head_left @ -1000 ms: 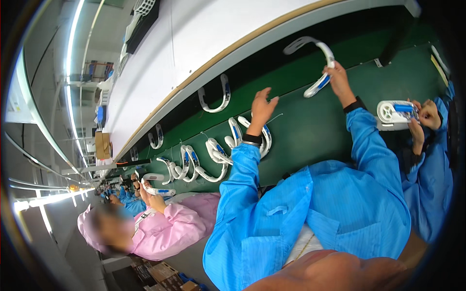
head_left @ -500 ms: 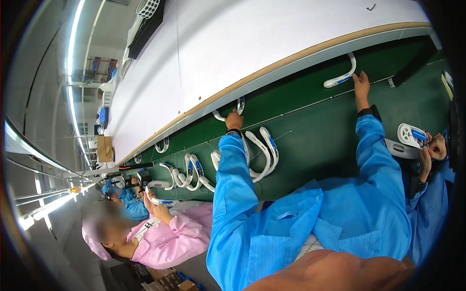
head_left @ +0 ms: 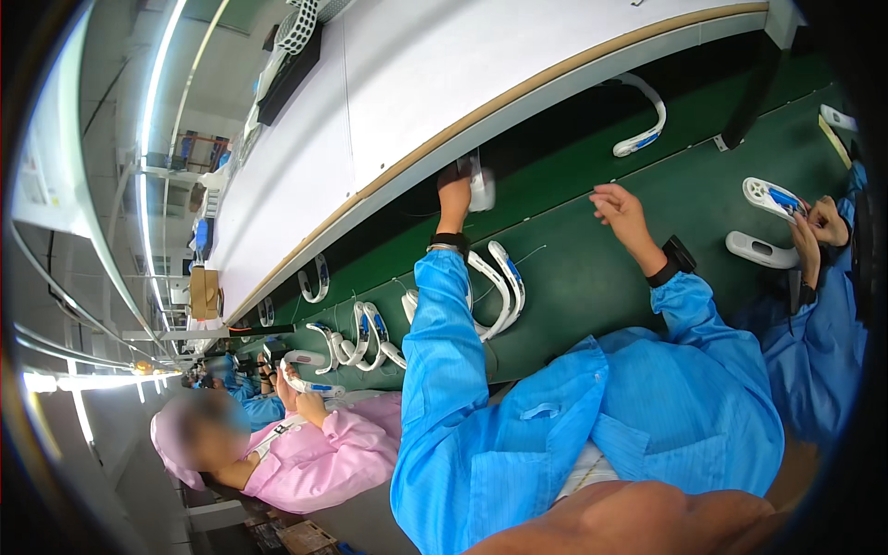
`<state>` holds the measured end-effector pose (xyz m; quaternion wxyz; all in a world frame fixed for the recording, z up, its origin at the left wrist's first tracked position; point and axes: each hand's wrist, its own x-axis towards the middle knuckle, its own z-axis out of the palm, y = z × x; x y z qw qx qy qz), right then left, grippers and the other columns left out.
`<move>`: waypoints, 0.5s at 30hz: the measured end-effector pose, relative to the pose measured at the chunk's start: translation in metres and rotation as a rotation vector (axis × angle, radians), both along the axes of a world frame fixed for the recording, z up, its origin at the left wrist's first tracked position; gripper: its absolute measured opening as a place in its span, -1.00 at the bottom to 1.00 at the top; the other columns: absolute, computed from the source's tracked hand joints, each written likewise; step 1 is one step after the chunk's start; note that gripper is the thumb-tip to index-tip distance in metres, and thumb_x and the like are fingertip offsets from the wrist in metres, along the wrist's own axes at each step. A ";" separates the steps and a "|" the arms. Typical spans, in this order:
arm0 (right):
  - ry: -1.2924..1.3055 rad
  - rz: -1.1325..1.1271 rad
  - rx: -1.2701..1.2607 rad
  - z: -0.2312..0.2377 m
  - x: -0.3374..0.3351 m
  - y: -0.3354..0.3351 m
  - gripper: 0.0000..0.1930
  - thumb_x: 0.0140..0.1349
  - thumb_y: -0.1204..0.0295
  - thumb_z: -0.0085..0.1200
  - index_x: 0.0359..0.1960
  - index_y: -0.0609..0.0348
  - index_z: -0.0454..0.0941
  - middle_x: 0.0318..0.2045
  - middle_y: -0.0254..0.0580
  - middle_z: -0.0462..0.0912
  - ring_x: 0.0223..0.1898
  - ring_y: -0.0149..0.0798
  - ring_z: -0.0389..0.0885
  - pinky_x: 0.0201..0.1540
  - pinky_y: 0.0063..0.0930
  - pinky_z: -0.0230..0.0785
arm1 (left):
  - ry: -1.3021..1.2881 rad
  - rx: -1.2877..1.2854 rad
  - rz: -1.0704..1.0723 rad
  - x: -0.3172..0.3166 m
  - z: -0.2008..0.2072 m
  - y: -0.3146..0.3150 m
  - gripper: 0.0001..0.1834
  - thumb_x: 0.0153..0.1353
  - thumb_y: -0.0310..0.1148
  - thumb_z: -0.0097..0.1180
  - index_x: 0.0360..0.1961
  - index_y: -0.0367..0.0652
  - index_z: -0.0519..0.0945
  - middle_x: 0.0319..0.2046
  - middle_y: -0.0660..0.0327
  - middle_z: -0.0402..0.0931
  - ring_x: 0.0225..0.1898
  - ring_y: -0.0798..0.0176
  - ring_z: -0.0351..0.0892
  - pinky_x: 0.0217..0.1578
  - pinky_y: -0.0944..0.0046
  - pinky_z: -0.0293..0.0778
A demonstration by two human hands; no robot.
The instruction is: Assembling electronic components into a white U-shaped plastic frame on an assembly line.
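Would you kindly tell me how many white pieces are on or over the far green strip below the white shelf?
4 white pieces show: one at right, one, blurred, in the left hand, and two farther left. Others may be hidden.

No words, numbers or signs can be read. On the left, the dark marks [head_left: 294,423] on the front of a co-worker's pink coat [head_left: 347,453] are too small to read.
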<state>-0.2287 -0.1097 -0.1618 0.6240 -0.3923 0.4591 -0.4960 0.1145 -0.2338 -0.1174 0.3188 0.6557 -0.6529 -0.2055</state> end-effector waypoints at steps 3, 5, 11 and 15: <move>0.306 -0.029 -0.410 0.048 0.009 0.012 -0.37 0.01 0.44 0.23 0.18 0.15 0.30 0.05 -0.09 0.50 -0.05 -0.24 0.53 -0.06 -0.41 0.41 | 0.954 0.208 0.105 -0.090 0.087 0.041 -0.80 0.25 -0.38 -0.04 -0.17 -0.29 0.44 -0.34 -0.13 0.57 -0.38 -0.04 0.61 -0.32 0.08 0.54; 0.524 -0.047 -0.683 0.075 0.009 0.017 -0.19 -0.11 0.45 0.28 0.27 0.10 0.20 0.14 -0.03 0.42 0.10 -0.11 0.43 0.10 -0.32 0.31 | 1.179 0.189 0.063 -0.112 0.104 0.061 -0.75 0.29 -0.37 -0.05 -0.13 -0.37 0.40 -0.23 -0.09 0.54 -0.30 0.06 0.60 -0.21 0.09 0.55; 0.308 -0.005 -0.463 0.076 -0.019 0.032 -0.63 0.06 0.59 0.10 -0.03 0.25 0.49 -0.13 -0.15 0.58 -0.31 -0.37 0.61 -0.35 -0.57 0.47 | 1.697 0.205 -0.130 -0.172 0.119 0.111 -0.67 0.30 -0.24 -0.01 -0.08 -0.30 0.43 -0.14 0.07 0.51 -0.14 0.12 0.52 -0.04 0.10 0.45; 0.021 0.103 -0.254 0.100 -0.033 0.058 -0.74 0.18 0.51 0.02 -0.09 0.31 0.51 -0.27 -0.20 0.63 -0.50 -0.50 0.57 -0.66 -0.68 0.31 | 2.002 0.254 -0.357 -0.183 0.102 0.123 -0.68 0.29 -0.22 0.00 -0.07 -0.23 0.44 -0.10 0.07 0.48 -0.11 0.13 0.51 0.06 0.03 0.39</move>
